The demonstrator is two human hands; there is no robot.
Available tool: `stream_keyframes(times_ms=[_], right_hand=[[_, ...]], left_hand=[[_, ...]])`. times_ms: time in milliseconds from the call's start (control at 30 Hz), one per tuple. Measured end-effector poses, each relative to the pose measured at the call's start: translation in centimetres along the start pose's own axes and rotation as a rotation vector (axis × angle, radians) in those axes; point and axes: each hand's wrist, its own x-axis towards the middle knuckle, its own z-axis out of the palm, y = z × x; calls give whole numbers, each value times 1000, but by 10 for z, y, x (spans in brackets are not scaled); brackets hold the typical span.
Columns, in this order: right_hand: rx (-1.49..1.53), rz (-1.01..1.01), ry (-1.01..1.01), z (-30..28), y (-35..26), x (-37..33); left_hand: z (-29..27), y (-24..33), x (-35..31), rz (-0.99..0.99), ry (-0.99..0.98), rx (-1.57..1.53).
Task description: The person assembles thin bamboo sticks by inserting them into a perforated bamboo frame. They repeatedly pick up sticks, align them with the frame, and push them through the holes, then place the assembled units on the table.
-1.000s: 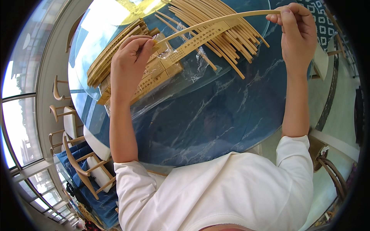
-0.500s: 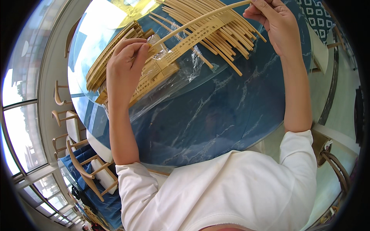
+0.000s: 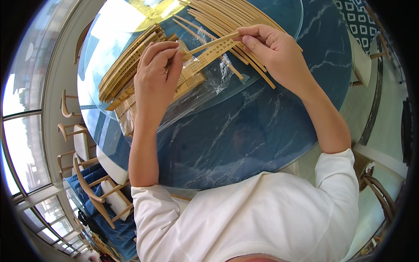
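Observation:
Between my hands runs a pale wooden chopstick (image 3: 211,45), tilted up to the right. My left hand (image 3: 158,72) is closed in a pinch around its lower left end; whether a paper sleeve is also in those fingers is hidden. Thumb and fingers of my right hand (image 3: 270,52) pinch its upper right end. Just below the chopstick is a flat tan printed paper sleeve (image 3: 209,56), partly covered by my hands. Left of my left hand lies a stack of long printed sleeves (image 3: 131,65). Beyond my right hand spreads a heap of bare chopsticks (image 3: 218,19).
Crumpled clear plastic wrap (image 3: 214,81) lies under the sleeves, on a round glass turntable (image 3: 257,74). The dark blue marbled table (image 3: 244,131) is beneath. A yellow see-through item (image 3: 163,11) sits at the far edge. Wooden chairs (image 3: 104,192) stand to the left.
My right hand has come down and left, closer to my left hand, and less of the chopstick shows between them. My left hand has shifted slightly right.

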Motion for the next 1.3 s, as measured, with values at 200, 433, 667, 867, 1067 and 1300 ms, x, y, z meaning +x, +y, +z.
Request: stream_keyframes(times_ms=[200,433,667,867,1067,1300], right_hand=[[-25,59,-141,14,-20,-16],[-20,-3,-268,26,-26,-24],[-116,-205,-323,36,-10,-24],[-130,-157,-264,33,-16,-23],[-100,-63,-326,32,-21,-24],[-163,-208,-285,40,-12,-26]], left_hand=[[7,3,-3,114,21,58],[17,12,-7,211,76,66],[27,14,-13,243,104,27],[23,16,-12,248,127,79],[25,13,-13,269,136,90],[35,12,-22,202,123,42]])
